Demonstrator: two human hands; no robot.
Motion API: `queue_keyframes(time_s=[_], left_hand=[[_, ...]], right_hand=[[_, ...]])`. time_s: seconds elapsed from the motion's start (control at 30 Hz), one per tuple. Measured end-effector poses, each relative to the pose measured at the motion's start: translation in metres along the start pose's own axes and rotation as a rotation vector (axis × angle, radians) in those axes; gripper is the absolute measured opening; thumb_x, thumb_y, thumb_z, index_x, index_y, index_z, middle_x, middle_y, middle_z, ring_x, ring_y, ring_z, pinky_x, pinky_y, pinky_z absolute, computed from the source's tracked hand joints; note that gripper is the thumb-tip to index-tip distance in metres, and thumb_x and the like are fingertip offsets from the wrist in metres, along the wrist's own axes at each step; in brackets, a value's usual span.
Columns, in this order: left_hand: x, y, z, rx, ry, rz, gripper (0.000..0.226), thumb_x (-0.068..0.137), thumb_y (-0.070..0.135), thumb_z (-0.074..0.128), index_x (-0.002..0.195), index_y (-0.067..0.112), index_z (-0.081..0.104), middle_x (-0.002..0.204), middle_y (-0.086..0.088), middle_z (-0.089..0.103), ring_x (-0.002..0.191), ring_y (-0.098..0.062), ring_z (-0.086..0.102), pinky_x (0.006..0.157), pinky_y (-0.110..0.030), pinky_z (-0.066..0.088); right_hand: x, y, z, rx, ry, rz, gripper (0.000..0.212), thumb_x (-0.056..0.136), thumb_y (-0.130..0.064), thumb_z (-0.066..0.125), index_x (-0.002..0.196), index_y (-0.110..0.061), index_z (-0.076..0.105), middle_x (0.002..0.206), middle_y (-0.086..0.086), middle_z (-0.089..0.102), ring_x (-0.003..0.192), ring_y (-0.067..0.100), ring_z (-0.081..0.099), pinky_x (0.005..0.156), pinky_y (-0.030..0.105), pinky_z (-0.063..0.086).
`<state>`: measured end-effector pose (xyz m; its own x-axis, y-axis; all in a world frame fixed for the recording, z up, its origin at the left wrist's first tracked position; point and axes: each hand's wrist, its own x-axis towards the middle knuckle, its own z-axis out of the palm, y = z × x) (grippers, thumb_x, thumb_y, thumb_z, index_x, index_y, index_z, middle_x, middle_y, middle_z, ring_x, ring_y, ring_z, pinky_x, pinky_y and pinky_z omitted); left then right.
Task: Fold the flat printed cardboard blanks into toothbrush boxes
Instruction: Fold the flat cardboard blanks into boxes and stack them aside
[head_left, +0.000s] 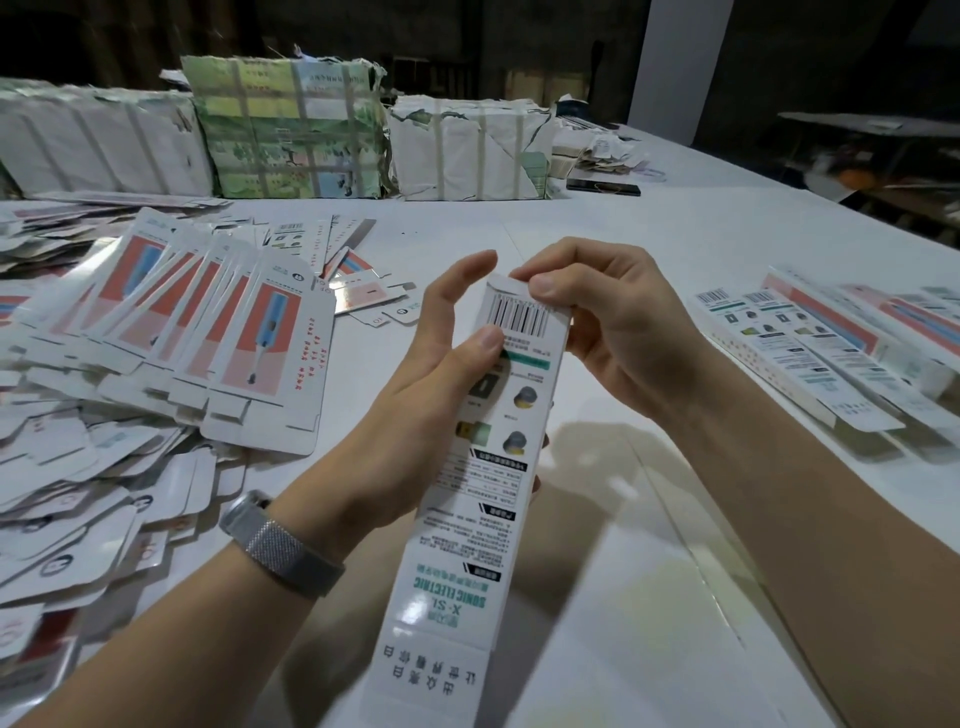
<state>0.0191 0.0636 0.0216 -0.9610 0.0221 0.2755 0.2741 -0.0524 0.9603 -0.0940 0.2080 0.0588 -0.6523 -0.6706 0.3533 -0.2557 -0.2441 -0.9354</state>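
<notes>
On a white table (649, 249) with loose flat blanks (171, 332) heaped left and finished boxes (831, 353) right, the left hand (431, 374) grips a half-formed box (493, 467) near centre while the right hand (597, 312) pinches its far end flap (511, 286), likely to tuck it in next.

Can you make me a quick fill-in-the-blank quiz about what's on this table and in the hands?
1. Both hands hold one long ____, its barcode at the far end.
2. The right hand pinches that far end; the ____ hand has its thumb beside the barcode.
3. The watch sits on the ____ wrist.
4. The flat blanks lie on the ____ side of the table.

Missing words: box; left; left; left
</notes>
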Motion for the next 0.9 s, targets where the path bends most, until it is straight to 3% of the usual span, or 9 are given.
queue_keyframes(time_s=[0.13, 0.27, 0.37, 0.5, 0.6, 0.7, 0.9], left_hand=[[-0.001, 0.000, 0.000, 0.012, -0.006, 0.010, 0.037, 0.098, 0.039, 0.043, 0.127, 0.062, 0.040, 0.094, -0.024, 0.064, 0.078, -0.034, 0.069, 0.061, -0.043, 0.061], [-0.002, 0.000, -0.001, 0.043, -0.009, 0.001, 0.037, 0.102, 0.037, 0.043, 0.128, 0.063, 0.039, 0.091, -0.015, 0.069, 0.078, -0.032, 0.070, 0.061, -0.041, 0.061], [-0.001, 0.000, -0.001, 0.094, 0.016, 0.002, 0.036, 0.104, 0.034, 0.040, 0.127, 0.062, 0.038, 0.087, -0.009, 0.071, 0.076, -0.031, 0.070, 0.061, -0.043, 0.062], [0.000, 0.001, 0.000, 0.088, 0.049, -0.001, 0.028, 0.105, 0.031, 0.039, 0.124, 0.052, 0.040, 0.083, -0.009, 0.070, 0.073, -0.032, 0.069, 0.060, -0.049, 0.060], [0.001, 0.003, -0.001, 0.028, 0.101, 0.009, 0.024, 0.106, 0.029, 0.037, 0.124, 0.046, 0.041, 0.081, -0.002, 0.071, 0.073, -0.025, 0.070, 0.057, -0.042, 0.060], [0.002, 0.003, -0.002, 0.004, 0.163, 0.025, 0.023, 0.107, 0.027, 0.036, 0.123, 0.042, 0.041, 0.081, 0.002, 0.072, 0.071, -0.021, 0.070, 0.057, -0.042, 0.060], [0.002, 0.003, -0.005, 0.052, 0.196, 0.044, 0.018, 0.107, 0.029, 0.036, 0.120, 0.041, 0.041, 0.080, -0.001, 0.070, 0.071, -0.026, 0.068, 0.058, -0.046, 0.060]], right_hand=[[0.000, -0.002, -0.002, -0.061, 0.010, 0.000, 0.016, 0.083, -0.010, 0.058, 0.072, -0.012, 0.069, 0.072, 0.006, 0.071, 0.075, 0.021, 0.068, 0.059, 0.029, 0.054], [0.000, -0.003, -0.003, -0.118, 0.052, -0.002, 0.017, 0.080, -0.009, 0.060, 0.066, -0.013, 0.068, 0.071, 0.009, 0.071, 0.075, 0.027, 0.069, 0.059, 0.033, 0.056], [0.000, -0.003, -0.005, -0.172, 0.024, 0.001, 0.021, 0.088, -0.003, 0.062, 0.069, -0.009, 0.069, 0.074, 0.011, 0.072, 0.076, 0.025, 0.070, 0.062, 0.029, 0.056], [0.000, -0.004, -0.008, -0.183, -0.014, 0.014, 0.030, 0.092, -0.011, 0.061, 0.067, -0.021, 0.075, 0.078, 0.008, 0.073, 0.082, 0.025, 0.070, 0.066, 0.034, 0.059], [-0.001, -0.003, -0.007, -0.178, -0.045, 0.035, 0.023, 0.091, -0.026, 0.056, 0.087, -0.022, 0.078, 0.083, 0.000, 0.073, 0.094, 0.024, 0.069, 0.074, 0.041, 0.059], [-0.001, 0.003, -0.001, -0.135, -0.049, 0.049, 0.023, 0.091, -0.024, 0.058, 0.108, -0.020, 0.073, 0.093, -0.001, 0.074, 0.096, 0.021, 0.069, 0.072, 0.037, 0.058], [-0.001, 0.009, 0.005, -0.070, -0.053, 0.050, 0.024, 0.091, -0.019, 0.060, 0.111, -0.014, 0.071, 0.098, 0.009, 0.072, 0.094, 0.025, 0.066, 0.083, 0.048, 0.056]])
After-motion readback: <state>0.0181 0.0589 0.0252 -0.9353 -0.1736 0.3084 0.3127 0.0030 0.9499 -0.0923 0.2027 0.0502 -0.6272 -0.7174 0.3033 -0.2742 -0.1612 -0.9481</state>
